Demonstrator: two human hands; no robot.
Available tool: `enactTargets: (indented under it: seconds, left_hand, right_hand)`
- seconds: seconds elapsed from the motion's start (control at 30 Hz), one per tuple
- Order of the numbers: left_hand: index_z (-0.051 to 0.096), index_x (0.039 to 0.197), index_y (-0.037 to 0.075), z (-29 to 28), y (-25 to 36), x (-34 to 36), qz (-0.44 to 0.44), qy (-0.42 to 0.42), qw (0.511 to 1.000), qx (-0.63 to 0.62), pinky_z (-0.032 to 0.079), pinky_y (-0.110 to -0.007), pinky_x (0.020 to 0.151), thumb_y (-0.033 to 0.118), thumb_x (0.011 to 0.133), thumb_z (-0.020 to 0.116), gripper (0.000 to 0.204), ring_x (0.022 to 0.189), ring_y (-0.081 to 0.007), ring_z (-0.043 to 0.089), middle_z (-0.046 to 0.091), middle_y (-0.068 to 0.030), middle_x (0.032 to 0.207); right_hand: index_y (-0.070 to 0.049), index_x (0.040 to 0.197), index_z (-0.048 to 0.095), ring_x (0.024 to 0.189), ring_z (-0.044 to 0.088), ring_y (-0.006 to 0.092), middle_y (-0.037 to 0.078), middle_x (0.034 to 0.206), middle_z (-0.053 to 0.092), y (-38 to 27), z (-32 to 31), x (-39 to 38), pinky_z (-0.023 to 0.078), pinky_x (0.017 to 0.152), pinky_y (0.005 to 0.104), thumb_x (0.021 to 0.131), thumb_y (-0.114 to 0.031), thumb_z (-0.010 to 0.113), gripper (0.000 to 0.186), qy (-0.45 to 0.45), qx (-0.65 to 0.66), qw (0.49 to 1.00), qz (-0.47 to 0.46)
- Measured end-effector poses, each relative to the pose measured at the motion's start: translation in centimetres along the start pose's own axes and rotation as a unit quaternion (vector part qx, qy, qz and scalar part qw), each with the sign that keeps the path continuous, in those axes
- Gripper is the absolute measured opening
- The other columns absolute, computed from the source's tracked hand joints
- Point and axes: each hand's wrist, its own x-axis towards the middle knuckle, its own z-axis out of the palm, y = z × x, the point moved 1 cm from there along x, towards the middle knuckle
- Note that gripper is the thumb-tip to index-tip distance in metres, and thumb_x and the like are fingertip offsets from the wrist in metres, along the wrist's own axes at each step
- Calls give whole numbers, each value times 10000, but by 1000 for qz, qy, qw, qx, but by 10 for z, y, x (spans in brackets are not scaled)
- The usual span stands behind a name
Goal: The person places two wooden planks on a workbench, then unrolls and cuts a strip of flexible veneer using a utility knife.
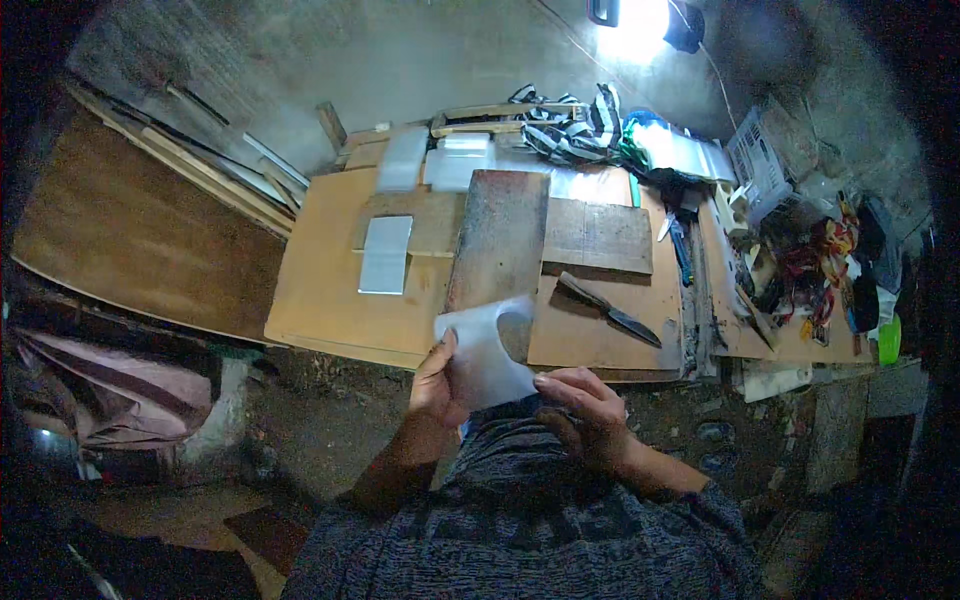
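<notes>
My left hand (437, 382) is closed on the left edge of a translucent whitish plastic sheet (480, 360), thumb on top. With thumb and fingers, my right hand (588, 402) pinches its lower right corner. The sheet bows upward in front of my body, over the table's near edge; whether it is one layer or several I cannot tell. Beyond it a long dark wooden board (500, 225) points away from me, lying across another plank (598, 236). A knife (612, 312) with a dark blade rests right of the board. Left of it lies a white rectangular sheet or stack (386, 255).
More clear plastic sheets (460, 165) lie at the back, near a black-and-white striped cloth (575, 130). Scissors (668, 225) sit at the right. A grey plastic crate (757, 165) and tangled coloured material (830, 255) fill the right end. A brown panel (140, 210) slants at left; a lamp (635, 30) shines above.
</notes>
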Motion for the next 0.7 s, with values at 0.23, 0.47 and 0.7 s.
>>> enactTargets:
  seconds: [0.23,0.47,0.7]
  left_hand:
    - [541,1179,32,-4,-1,2,-52,32,998,30,470,-430,904,301,938,502,363,1012,-250,592,612,-102,1113]
    - [515,1205,29,-6,-6,3,-117,7,993,10,449,-470,926,339,933,503,413,1040,-284,577,592,-123,1141]
    - [526,1191,29,-38,-20,19,-140,-7,990,18,476,-440,881,351,922,527,419,994,-262,595,605,-124,1108]
  right_hand:
    - [-38,1038,598,835,618,252,133,941,616,0,3,2,517,734,330,753,-67,728,315,-5,-28,999,38]
    - [-20,985,587,719,564,205,93,801,555,7,12,1,469,665,277,762,-18,702,251,1,108,965,239]
    - [-4,810,625,641,494,187,70,735,538,14,3,10,403,578,308,784,-76,692,102,-76,11,983,167]
